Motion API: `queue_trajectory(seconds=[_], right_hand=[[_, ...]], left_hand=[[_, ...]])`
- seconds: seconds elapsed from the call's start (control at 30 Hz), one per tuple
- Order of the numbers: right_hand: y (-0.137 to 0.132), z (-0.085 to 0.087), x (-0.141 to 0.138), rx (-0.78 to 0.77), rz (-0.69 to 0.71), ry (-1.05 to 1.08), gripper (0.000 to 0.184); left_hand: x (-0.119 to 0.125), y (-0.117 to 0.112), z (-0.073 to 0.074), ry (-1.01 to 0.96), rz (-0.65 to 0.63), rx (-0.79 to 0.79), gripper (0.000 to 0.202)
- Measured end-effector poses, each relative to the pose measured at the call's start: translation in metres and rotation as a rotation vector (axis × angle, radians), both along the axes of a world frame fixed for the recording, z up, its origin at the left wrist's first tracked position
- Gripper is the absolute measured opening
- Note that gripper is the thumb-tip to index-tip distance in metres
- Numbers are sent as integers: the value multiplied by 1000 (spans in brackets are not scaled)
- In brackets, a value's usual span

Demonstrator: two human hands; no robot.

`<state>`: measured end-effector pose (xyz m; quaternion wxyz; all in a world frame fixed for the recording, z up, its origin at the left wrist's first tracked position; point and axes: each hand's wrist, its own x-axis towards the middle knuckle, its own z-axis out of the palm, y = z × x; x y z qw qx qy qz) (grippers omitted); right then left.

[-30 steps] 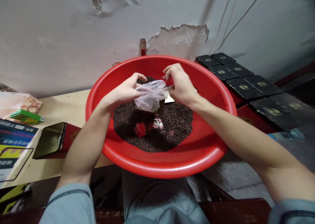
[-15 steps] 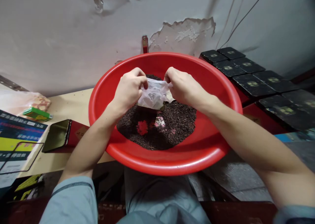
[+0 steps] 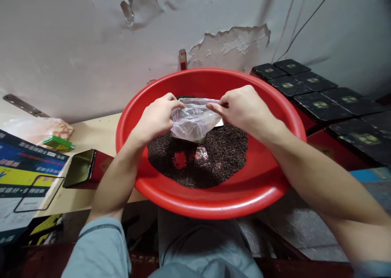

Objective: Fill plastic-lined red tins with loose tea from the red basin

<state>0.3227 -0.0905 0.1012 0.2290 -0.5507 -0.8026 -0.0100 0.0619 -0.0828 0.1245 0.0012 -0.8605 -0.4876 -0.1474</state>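
Observation:
A clear plastic bag [image 3: 194, 123] is spread wide across the middle of the head view. My left hand [image 3: 160, 117] pinches its left edge between thumb and fingers, while my right hand [image 3: 244, 107] grips the right edge. Under the bag shows the rim of a container, mostly hidden, resting on dark dry leaves that look like tea [image 3: 226, 151]. These leaves lie in a big red plastic basin [image 3: 214, 204]. A small pale, gold-like surface [image 3: 220, 123] peeks out beside my right hand; what it belongs to is hidden.
Left of the basin, an open red tin [image 3: 80, 168] lies on its side on the wooden board [image 3: 91, 132]. A green box [image 3: 58, 143] and a printed cardboard box [image 3: 27, 180] are farther left. Several black-lidded red tins [image 3: 320, 102] stand at right, before a peeling wall [image 3: 76, 45].
The bag's mouth has been stretched wider and flatter. My right hand has moved right, drawing its edge outward. The whole view has shifted slightly.

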Motion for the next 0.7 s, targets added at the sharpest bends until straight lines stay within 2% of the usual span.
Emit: queue_trajectory(seconds=[0.13,0.17,0.27,0.33,0.4,0.47,0.53,0.6,0.67,0.7], right_hand=[[-10,1,-9,-27,87,-69,20],[-14,1,-11,-32,101,-94,20],[-26,-1,-15,-41,99,-176,38],[-33,-6,-14,-42,100,-196,53],[-41,-9,-12,-33,98,-186,66],[-50,-8,-13,-10,64,-190,72],[-58,0,-19,41,-2,-226,60],[-60,12,-32,105,-13,-254,40],[-52,22,-49,107,86,-263,31],[-44,24,-59,60,164,-263,30]], left_hand=[[6,3,-3,-92,22,51,31],[8,3,-4,-86,36,46,30],[10,-5,-3,-20,85,33,34],[9,-14,-3,-11,121,82,44],[7,-24,-5,-40,119,131,56],[6,-30,-7,-75,80,142,67],[7,-32,-9,-109,32,126,70],[9,-30,-10,-157,3,106,65],[12,-25,-11,-227,10,96,54],[14,-22,-12,-264,28,98,49]])
